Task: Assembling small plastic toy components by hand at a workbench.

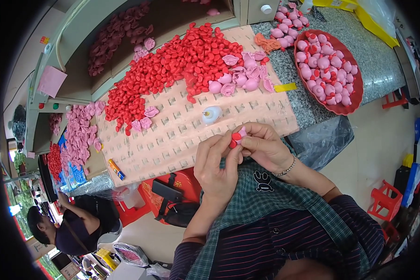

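Note:
Above the table's near edge, my left hand (214, 163) pinches a small glossy red piece (234, 141) between thumb and fingertips. My right hand (268, 147), with a beaded bracelet at the wrist, grips a small pink piece (242, 132) that meets the red one. The fingers cover part of both, so I cannot tell how they are joined. Just beyond my hands stands a small white bottle (212, 115) with a narrow tip. A big heap of red pieces (172, 63) spreads farther back, with hollow pink shells (247, 74) at its right end.
A red scalloped basin (352, 106) of round pink-and-red pieces stands at the right. Yellow tape (285, 87) sticks to the pink table mat (172, 109). An orange-and-blue tube (116, 169) lies at the mat's left. Another person (79, 224) sits at the lower left.

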Motion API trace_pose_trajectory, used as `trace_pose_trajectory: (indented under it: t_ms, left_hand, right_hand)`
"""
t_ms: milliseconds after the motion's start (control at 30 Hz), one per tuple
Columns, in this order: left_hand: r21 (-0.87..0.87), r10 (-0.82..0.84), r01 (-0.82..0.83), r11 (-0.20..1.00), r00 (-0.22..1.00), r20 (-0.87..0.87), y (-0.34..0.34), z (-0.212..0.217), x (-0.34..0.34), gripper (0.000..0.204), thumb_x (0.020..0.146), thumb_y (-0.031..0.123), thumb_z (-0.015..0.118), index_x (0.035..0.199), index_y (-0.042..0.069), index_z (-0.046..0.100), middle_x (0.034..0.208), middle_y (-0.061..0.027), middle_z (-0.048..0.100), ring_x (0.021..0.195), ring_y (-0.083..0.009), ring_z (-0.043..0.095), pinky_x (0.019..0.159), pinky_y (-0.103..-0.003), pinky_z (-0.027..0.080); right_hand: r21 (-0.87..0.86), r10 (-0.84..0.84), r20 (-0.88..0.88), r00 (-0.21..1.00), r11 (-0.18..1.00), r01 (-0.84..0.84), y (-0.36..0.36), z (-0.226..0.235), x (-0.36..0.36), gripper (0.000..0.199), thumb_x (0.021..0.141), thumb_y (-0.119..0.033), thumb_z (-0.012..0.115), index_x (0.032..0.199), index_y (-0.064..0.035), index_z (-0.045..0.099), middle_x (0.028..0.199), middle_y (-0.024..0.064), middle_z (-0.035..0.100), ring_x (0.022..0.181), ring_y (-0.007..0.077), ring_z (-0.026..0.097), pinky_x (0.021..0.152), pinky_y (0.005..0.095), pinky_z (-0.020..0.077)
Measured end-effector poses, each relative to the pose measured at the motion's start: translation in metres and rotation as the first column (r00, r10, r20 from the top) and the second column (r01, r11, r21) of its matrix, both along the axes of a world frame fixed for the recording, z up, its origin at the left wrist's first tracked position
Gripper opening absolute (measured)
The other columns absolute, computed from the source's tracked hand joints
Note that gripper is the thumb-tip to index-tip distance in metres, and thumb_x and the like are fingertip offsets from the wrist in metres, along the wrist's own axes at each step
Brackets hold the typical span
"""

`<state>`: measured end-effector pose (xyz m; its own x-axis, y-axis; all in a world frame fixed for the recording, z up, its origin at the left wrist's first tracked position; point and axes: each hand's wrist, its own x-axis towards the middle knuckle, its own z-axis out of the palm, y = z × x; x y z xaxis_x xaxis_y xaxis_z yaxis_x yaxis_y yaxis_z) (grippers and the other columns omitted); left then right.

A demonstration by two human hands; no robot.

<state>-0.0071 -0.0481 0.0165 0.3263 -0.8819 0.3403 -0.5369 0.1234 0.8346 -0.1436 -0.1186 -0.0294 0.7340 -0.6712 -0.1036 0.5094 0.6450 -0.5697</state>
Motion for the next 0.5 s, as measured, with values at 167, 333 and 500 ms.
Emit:
trace_pose_trajectory:
  t_ms: [167,333,500]
  left_hand:
    - [0.028,0.043,-0.042,0.999,0.999,-0.028,-0.001,0.003,-0.006,0.033,0.081,-0.008,0.071,0.113,-0.003,0.067,0.105,-0.0152,0.06,0.073,-0.0168,0.068,0.064,-0.027,0.054]
    - [-0.008,0.073,-0.074,0.997,0.994,-0.079,0.002,0.001,-0.009,0.032,0.083,-0.007,0.07,0.114,-0.002,0.067,0.103,-0.0133,0.06,0.072,-0.014,0.062,0.062,-0.024,0.05]
    - [-0.059,0.094,-0.099,0.993,0.992,-0.089,0.005,-0.004,-0.01,0.03,0.084,-0.007,0.068,0.113,-0.001,0.066,0.101,-0.0119,0.06,0.071,-0.0116,0.057,0.061,-0.023,0.047]
  right_hand:
    - [0.039,-0.119,-0.029,0.993,0.992,0.12,0.012,0.002,0.009,0.016,0.097,-0.01,0.059,0.112,-0.0029,0.062,0.098,0.0065,0.067,0.079,0.012,0.063,0.068,0.0259,0.0515]
    - [0.004,-0.216,-0.057,0.975,0.976,0.217,0.02,0.006,0.018,0.016,0.096,-0.008,0.06,0.112,-0.0028,0.062,0.099,0.0054,0.067,0.081,0.0101,0.062,0.068,0.0259,0.0517]
    - [-0.044,-0.247,-0.048,0.968,0.968,0.245,0.024,0.005,0.019,0.017,0.094,-0.005,0.062,0.111,-0.0019,0.062,0.101,0.0068,0.066,0.087,0.0112,0.062,0.072,0.0254,0.0517]
